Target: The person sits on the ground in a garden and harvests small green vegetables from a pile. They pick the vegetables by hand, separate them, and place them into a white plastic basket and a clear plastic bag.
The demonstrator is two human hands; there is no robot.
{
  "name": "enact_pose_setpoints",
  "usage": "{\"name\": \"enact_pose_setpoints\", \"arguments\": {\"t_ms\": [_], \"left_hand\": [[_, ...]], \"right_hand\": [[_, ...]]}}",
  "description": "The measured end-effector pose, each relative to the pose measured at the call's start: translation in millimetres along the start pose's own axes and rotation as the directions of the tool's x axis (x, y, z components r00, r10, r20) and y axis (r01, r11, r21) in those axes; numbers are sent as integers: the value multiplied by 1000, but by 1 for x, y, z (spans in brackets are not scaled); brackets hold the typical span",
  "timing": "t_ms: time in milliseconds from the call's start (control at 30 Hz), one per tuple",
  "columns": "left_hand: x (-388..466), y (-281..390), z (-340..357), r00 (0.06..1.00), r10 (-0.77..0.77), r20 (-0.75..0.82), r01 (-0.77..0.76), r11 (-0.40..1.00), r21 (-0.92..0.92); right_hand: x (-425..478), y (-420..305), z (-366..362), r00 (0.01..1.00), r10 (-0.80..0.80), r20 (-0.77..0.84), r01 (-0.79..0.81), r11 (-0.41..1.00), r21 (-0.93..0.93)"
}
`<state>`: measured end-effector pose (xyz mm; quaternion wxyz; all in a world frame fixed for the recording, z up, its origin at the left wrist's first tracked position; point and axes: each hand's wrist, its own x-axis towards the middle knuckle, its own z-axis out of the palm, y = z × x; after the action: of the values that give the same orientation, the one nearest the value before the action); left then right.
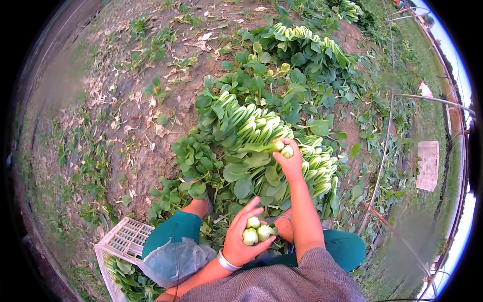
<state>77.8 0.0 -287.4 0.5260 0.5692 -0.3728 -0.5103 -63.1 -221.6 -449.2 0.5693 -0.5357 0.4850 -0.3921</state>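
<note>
Close to my body, my left hand (243, 234) is curled around several bok choy heads (257, 231), their pale cut bases facing up. Farther out, my right hand (289, 158) grips a pair of bok choy heads (282, 148) by the white base ends. Leaves from that pair trail to the left over the row below. Under and beyond the right hand runs a long row of bok choy (260, 120), laid with pale stems toward the upper right and leaves toward me. The roots of the held heads appear trimmed off.
At my left stands a white plastic crate (126, 239) with bok choy inside. A clear plastic bag (177, 260) lies against my left knee. Another bok choy row (309, 45) lies farther off. On the right are a thin frame pole (385, 151) and a pale crate (427, 166).
</note>
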Motion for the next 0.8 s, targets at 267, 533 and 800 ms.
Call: {"name": "enact_pose_setpoints", "arguments": {"t_ms": [267, 533, 800], "left_hand": [[3, 12, -12, 895, 25, 445, 132, 939, -319], [-34, 36, 4, 792, 52, 609, 103, 971, -218], [-81, 46, 2, 923, 164, 348, -157, 986, -47]], "right_hand": [[-118, -174, -43, 820, 28, 572, -35, 999, 2], [-170, -191, -64, 830, -356, 430, 315, 934, 166], [-210, -201, -58, 939, -212, 270, 243, 966, -84]]}}
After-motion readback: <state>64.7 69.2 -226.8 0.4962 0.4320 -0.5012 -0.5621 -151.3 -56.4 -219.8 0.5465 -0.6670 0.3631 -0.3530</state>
